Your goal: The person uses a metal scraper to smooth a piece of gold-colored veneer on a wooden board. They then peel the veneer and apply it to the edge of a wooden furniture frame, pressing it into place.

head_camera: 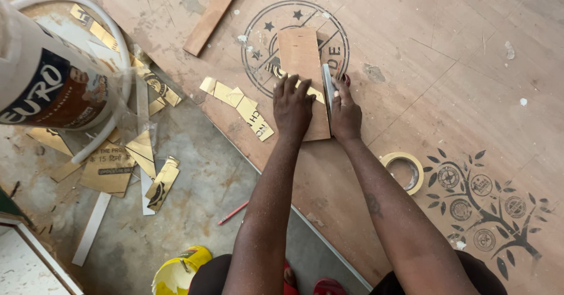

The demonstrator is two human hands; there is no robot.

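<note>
The left hand (292,106) lies flat, fingers spread, pressing a small rectangular wooden board (302,66) onto the large plywood sheet (446,54) that covers the floor. The right hand (344,114) is closed around a flat metal file (326,92), held on edge against the board's right side. The step in hand looks like dressing that edge; the next stroke would call for firm downward pressure from the left hand so the board does not slide. A round stamped emblem (258,42) shows under the board, and a tree-shaped stamp (487,207) lies nearer the person. A roll of masking tape (404,171) rests just right of the forearm. Gold-coloured paper scraps (238,104) lie scattered left, beside a white adhesive bucket (53,66) with a dark label.
</note>
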